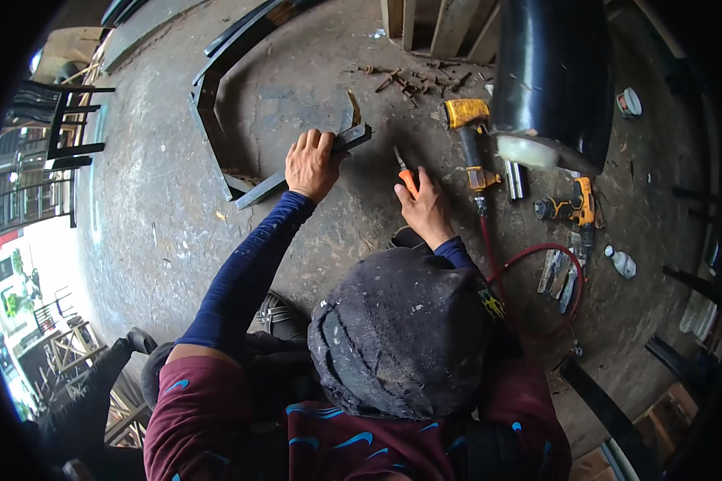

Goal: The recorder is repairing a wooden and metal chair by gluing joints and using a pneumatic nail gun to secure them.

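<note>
My left hand point(311, 164) is closed over a dark bar, part of an angular dark frame point(206, 100) lying on the floor. The bar's splintered-looking end sticks out to the right of my fingers. A thin, pale-brown strip point(352, 108) stands up near that end. In my right hand point(427, 212) is an orange-handled tool point(408, 181) with a narrow metal shaft pointing up and away. I cannot make out whether its tip is flat or pointed. The shaft stays apart from the bar.
A yellow-and-black air nailer point(471, 132) with a red hose point(489, 240) lies right of my hand, beside a yellow cordless drill point(573, 205). Rusty bolts or screws point(409, 82) are scattered ahead. A large black cylinder point(552, 76) looms at upper right. Dark chairs point(60, 120) stand left.
</note>
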Demonstrator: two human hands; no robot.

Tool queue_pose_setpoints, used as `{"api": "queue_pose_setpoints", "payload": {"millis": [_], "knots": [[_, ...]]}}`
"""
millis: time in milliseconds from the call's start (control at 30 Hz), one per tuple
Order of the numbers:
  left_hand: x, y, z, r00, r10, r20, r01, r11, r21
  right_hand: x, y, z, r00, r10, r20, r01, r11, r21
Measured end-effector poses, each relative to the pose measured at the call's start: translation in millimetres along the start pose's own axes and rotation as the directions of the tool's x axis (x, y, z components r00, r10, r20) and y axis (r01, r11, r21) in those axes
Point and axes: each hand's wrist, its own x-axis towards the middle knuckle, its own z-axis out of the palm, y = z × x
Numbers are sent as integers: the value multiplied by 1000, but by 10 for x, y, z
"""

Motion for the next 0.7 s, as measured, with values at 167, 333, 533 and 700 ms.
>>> {"api": "queue_pose_setpoints", "payload": {"millis": [167, 333, 533, 700], "knots": [[-56, -76, 151, 992, 42, 115, -46, 998, 35, 50, 72, 36, 997, -55, -48, 45, 983, -180], [-61, -131, 5, 970, -5, 243, 16, 999, -45, 231, -20, 64, 997, -81, -15, 82, 989, 121], [-219, -315, -187, 961, 4, 277, 17, 997, -73, 567, -117, 234, 989, 114, -95, -71, 927, 369], [-231, -322, -128, 962, 41, 270, -42, 999, -2, 705, -121, 294, 898, -327, 294, 314, 945, 90]]}}
